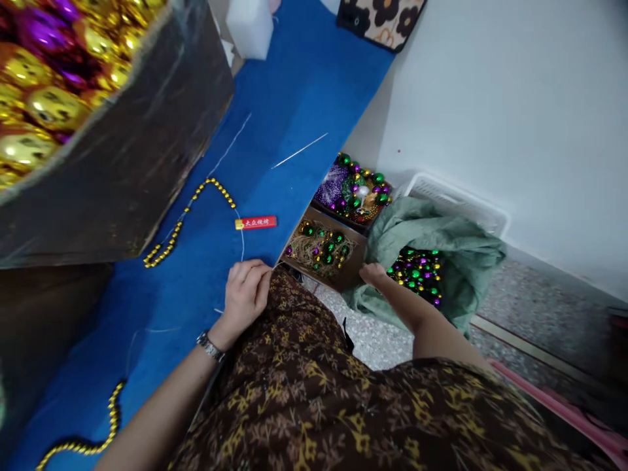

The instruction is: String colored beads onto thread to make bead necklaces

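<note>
Left hand [248,288]: pinching string [242,245] at table's [299,85] edge.
Right hand [373,273]: curled near green bag [441,229]; cannot tell if holding anything.
Gold beads [177,229]: on that string, on the table.

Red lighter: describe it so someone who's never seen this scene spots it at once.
Start at the blue tabletop and find the left hand near its edge. Just above that hand in the picture, the red lighter lies beside gold beads on a thread. Its red body with white lettering and yellow end sets it apart from the beads and the thin silvery needle.
</note>
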`<state>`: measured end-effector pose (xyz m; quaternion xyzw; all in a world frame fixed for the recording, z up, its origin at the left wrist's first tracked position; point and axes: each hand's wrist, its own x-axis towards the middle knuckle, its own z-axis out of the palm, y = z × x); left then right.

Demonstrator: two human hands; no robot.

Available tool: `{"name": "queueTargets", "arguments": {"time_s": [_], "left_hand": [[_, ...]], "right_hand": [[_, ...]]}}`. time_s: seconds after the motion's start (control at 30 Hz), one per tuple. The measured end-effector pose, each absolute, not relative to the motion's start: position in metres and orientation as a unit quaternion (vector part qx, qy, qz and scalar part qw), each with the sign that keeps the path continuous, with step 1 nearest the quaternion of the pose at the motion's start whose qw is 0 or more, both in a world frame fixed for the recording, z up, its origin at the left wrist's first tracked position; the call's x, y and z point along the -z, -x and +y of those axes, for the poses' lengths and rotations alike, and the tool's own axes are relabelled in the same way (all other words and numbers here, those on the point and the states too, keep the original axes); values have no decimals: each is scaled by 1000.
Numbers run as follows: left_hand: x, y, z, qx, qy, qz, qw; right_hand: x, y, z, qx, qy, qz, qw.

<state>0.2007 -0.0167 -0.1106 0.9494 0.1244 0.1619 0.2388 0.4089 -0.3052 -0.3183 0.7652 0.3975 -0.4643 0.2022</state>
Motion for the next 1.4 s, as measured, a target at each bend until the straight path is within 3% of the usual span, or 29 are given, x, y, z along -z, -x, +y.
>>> {"name": "queueTargets", "arguments": {"time_s": [0.13,0.33,0.53,0.7,0.77,0.93,1.17,1.4], "left_hand": [[96,-201,-17,-171,-911,153,342],[41,-170,-17,-246,-795,271,484],[17,-123,-7,-354,-738,316,480],[23,-87,-6,-387,-665,397,500],[26,-74,-9,-399,-630,415,521],[36,-44,-17,-403,-578,426,567],[53,-25,-18,-409,-497,460,612],[35,-35,-24,-398,-425,466,666]], "right_hand": [[301,-399,-309,435,-802,381,150],[279,-383,-278,332,-865,377,-15],[218,-387,-229,166,-878,402,-199],[142,-392,-178,74,-813,499,-290],[118,-393,-151,46,-794,541,-272],[87,-395,-77,26,-809,582,-77],[81,-422,-35,11,-821,568,51],[62,-453,-39,-23,-805,574,149]]}}
